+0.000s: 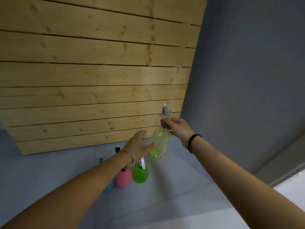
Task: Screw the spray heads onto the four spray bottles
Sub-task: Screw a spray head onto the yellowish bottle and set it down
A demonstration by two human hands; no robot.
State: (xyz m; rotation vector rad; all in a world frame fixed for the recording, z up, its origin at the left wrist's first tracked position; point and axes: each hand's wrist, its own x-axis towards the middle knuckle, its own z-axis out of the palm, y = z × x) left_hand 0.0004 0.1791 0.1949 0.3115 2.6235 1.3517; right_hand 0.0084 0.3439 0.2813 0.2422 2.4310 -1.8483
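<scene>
A pale yellow translucent spray bottle (160,144) hangs in the air, held by its grey spray head (165,119), on which my right hand (178,129) is shut. My left hand (139,145) is beside the bottle's lower body with fingers spread, the thumb touching or nearly touching it. On the floor below stand a green bottle (140,174) with a white spray head, a pink bottle (123,178) and a blue bottle (109,185). My left forearm partly hides the pink and blue ones.
A wall of horizontal wooden planks (92,76) rises behind the bottles. A grey wall (247,71) stands to the right. The floor is grey tile (148,209). A small dark object (117,149) sits at the foot of the planks.
</scene>
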